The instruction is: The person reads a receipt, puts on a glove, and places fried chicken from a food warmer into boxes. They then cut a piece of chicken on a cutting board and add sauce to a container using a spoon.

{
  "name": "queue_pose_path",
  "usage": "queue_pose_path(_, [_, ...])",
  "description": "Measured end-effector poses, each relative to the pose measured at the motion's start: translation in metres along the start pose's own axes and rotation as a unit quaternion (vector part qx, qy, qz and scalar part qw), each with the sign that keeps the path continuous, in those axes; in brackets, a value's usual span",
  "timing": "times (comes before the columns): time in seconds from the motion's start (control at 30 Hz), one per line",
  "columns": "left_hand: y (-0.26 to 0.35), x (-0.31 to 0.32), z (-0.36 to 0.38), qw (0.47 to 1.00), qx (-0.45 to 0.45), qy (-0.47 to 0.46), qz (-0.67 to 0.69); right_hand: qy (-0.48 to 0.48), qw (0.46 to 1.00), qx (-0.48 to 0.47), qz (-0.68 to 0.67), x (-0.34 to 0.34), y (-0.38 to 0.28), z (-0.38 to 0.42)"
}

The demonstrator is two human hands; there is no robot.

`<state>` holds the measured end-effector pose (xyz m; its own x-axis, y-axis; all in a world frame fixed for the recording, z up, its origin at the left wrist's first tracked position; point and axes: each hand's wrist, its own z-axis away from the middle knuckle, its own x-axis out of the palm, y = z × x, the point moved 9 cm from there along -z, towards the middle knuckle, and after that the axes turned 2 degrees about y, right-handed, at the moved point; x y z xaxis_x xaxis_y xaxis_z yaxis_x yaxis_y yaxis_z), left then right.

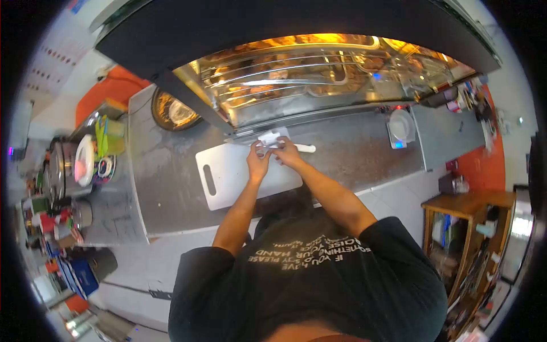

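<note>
Both left hand (pixel 258 164) and right hand (pixel 289 154) pinch something white (pixel 270 138).
A slip toward the nearby knife (pixel 306 148) could cause cuts.

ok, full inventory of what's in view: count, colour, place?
food case: 1, black frame, behind worktop
main worktop: 1, grey, centre
cutting board: 1, white, on worktop
small item: 1, white, board's far edge
handle: 1, white, right of small item
round pan: 1, dark, case's left end
scale: 1, pale, worktop right
round container: 1, white, on scale
wooden shelf: 1, brown, right
clutter: uncountable, mixed colours, both sides
shirt: 1, black, bottom
left hand: 1, bare, at small item
right hand: 1, bare, beside it
</note>
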<state>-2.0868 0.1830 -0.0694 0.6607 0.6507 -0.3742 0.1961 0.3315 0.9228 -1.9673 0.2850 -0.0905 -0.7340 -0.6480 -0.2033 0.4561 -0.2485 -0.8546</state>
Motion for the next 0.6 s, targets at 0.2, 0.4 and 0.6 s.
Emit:
queue_pose_path(0.2, [-0.015,0.022,-0.016,0.997,0.037,-0.068,0.002,0.167,0.986,0.003,-0.025,-0.002,0.04,-0.037])
queue_pose_path(0.4, [-0.017,0.026,-0.029,0.997,0.012,-0.082,0.005,0.07,0.962,-0.141,0.222,0.016,0.005,-0.07])
queue_pose_path(0.6, [0.031,-0.001,-0.002,0.99,-0.018,-0.074,0.118,0.132,0.873,-0.386,0.269,-0.011,-0.101,0.046])
